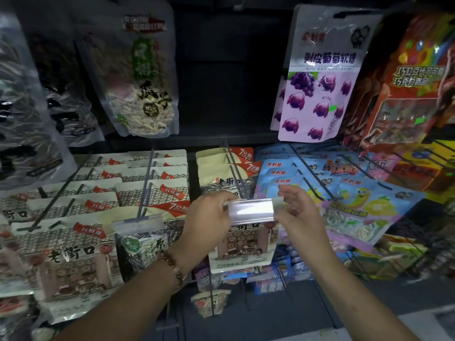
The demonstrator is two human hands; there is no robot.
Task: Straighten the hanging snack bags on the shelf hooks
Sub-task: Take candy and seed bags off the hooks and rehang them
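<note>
Both hands (208, 219) (299, 212) pinch level, crosswise price tag holder (251, 209)

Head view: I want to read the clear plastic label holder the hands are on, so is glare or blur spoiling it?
Head view: the clear plastic label holder is washed out by white glare, nothing readable; the left hand and right hand holding its ends look slightly soft; the frame's edges bend and smear, and the shelf back is dark.

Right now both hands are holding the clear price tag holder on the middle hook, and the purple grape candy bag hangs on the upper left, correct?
Not quite. The head view shows the purple grape candy bag on the upper right. Both the left hand and right hand do hold the clear price tag holder.
</note>
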